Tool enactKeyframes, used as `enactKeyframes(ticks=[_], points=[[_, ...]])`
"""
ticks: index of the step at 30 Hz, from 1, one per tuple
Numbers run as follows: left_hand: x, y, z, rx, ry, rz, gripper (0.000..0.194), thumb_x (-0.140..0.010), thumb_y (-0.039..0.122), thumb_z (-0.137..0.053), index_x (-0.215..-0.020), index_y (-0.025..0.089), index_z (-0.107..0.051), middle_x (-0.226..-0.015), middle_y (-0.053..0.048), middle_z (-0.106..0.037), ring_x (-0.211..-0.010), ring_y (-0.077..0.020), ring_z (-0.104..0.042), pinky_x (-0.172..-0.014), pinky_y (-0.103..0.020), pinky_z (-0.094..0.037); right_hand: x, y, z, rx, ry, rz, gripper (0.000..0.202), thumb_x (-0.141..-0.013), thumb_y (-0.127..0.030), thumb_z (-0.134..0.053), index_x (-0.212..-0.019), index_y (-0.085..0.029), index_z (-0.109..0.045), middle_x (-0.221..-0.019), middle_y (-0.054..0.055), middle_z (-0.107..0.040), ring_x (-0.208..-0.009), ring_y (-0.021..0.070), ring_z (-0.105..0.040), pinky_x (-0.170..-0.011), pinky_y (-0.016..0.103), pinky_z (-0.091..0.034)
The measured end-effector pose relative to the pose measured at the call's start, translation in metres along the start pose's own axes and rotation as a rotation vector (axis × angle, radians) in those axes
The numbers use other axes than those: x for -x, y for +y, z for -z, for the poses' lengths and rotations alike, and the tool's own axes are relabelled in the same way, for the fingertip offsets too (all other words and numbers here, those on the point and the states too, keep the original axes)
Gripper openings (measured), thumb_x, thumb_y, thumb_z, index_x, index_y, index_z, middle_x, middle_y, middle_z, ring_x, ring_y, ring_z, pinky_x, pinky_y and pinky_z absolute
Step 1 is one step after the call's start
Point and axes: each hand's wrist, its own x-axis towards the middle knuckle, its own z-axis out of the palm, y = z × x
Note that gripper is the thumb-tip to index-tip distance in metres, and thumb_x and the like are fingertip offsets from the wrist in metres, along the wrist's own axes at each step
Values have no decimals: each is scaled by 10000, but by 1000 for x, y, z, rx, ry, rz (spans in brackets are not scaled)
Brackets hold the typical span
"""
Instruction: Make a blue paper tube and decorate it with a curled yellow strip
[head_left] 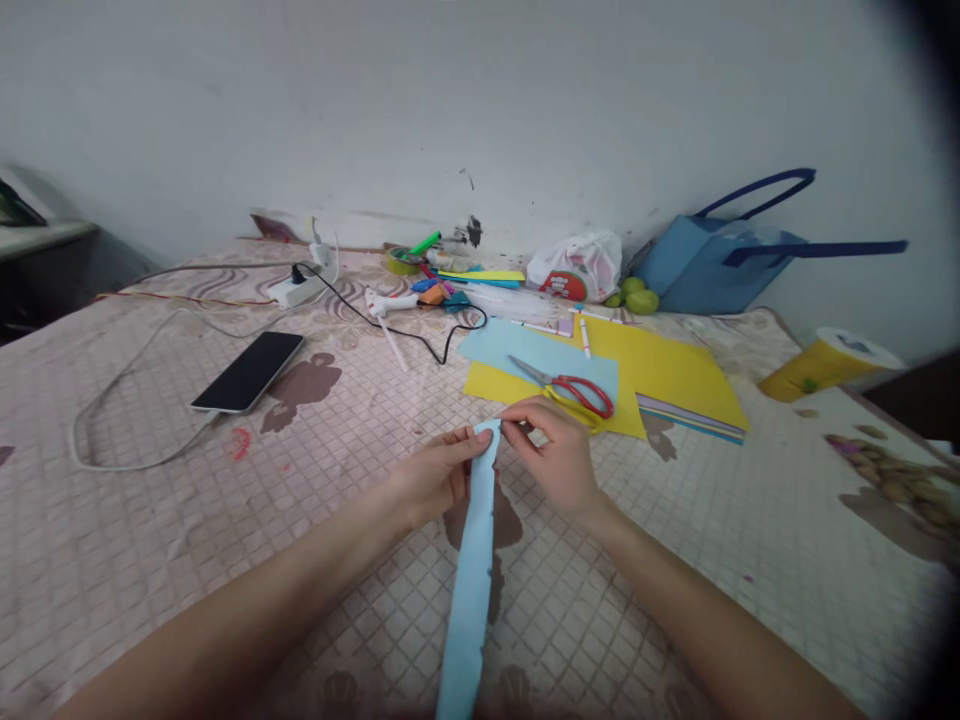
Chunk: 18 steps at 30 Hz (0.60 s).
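Observation:
A long light blue paper strip [470,580] runs from the bottom of the view up to both hands, with small notches along its right edge. My left hand [442,470] is closed on the strip's far end, thumb on top. At the same end, my right hand [555,450] pinches the right corner between thumb and fingertips. Just beyond my right hand lie red-handled scissors [577,390] on a light blue sheet [487,345], their blades pointing left. Yellow paper [675,370] and other coloured sheets are spread under and beside them.
To the left, a phone [251,372] lies on its charging cable. A white glue gun [390,303] and its black cord are near the power strip [296,290]. Along the wall stand a plastic bag [577,265], green fruit [641,300] and a blue bag [697,265]. A yellow-wrapped roll [817,365] lies right.

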Motion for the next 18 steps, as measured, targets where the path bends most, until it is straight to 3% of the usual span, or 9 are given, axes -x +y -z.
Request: enactKeyframes(ticks=[4, 13, 18], points=[[-1, -3, -2, 85, 37, -10, 74, -747, 162, -678, -754, 109, -628, -631, 4, -606, -556, -87, -591, -592, -200, -508, 0, -3, -2, -10, 22, -49, 107, -800, -127, -546, -789, -201, -622, -767, 25, -626, -755, 153, -571, -685, 293, -465], [-2, -12, -7, 164, 119, -121, 45, -815, 108, -581, -787, 117, -615, -758, -37, -650, -639, -99, -620, -646, -208, -522, 6, -12, -12, -243, -28, -322, 91, -813, -191, -532, -812, -193, -624, -780, 17, -629, -707, 136, -590, -597, 250, -485], [-5, -14, -6, 202, 137, -193, 59, -809, 101, -586, -756, 125, -597, -744, -21, -645, -637, -90, -618, -634, -189, -520, 6, -15, -12, -326, -68, -314, 128, -834, -222, -518, -866, -212, -641, -852, 26, -641, -777, 144, -597, -641, 257, -499]])
